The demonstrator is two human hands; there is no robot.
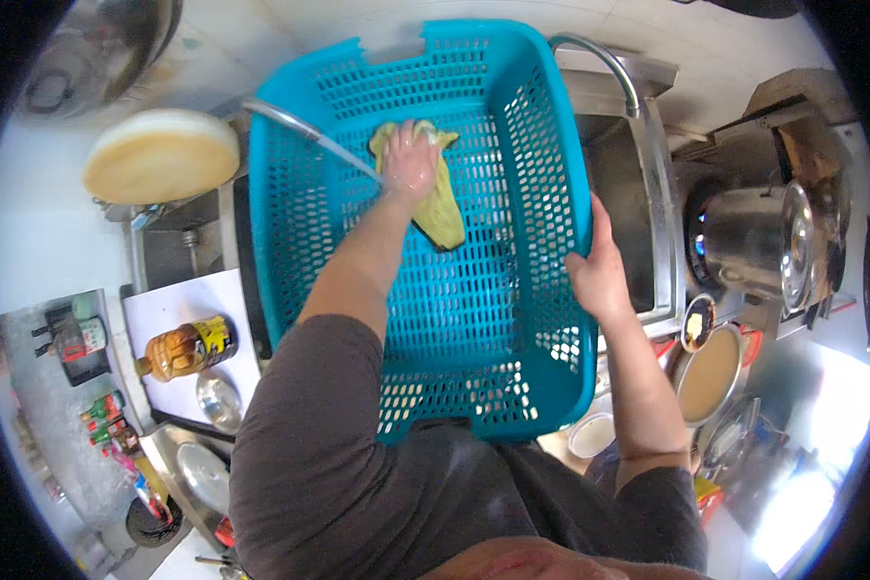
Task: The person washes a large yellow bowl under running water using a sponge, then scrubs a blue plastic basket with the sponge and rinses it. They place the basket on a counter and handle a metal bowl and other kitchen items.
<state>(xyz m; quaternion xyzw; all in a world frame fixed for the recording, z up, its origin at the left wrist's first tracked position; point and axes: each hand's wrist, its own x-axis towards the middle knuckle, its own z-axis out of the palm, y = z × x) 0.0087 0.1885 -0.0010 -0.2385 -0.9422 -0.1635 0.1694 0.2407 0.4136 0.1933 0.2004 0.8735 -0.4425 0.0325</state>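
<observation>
A large turquoise plastic basket [544,290] with slotted walls and floor fills the middle of the view, lying across metal sinks. Inside it, my left hand [409,163] presses a wet yellow cloth [442,210] against the slotted floor. The cloth has a dark edge and hangs in a long fold below my palm. From a metal faucet spout [283,117] at the left, a stream of water falls onto my left wrist. My right hand [600,268] grips the basket's right rim, thumb inside and fingers outside.
A second curved faucet [609,61] stands behind the right sink basin [616,210]. Farther right, a steel stockpot [747,243] sits over a blue flame. At left are a round pale board [163,159], an oil bottle [188,348] and a metal bowl [219,400].
</observation>
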